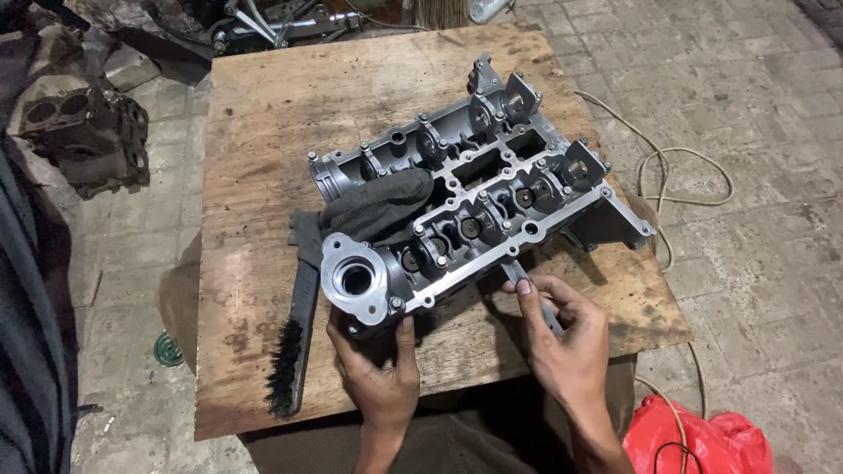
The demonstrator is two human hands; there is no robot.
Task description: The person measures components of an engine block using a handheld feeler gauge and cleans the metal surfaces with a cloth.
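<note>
We steady the cylinder head (474, 202) mid-bench, left hand (378, 369) gripping its near end, right hand (562, 338) pinching a flat scraper (527, 285) against its near edge; rag (378, 206) and brush (294, 342) lie beside, cleaning apparently unfinished.

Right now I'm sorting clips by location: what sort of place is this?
Probably an informal engine repair workshop: an engine cylinder head sits on a plywood board over paving, with another engine block and a wire brush nearby.
</note>
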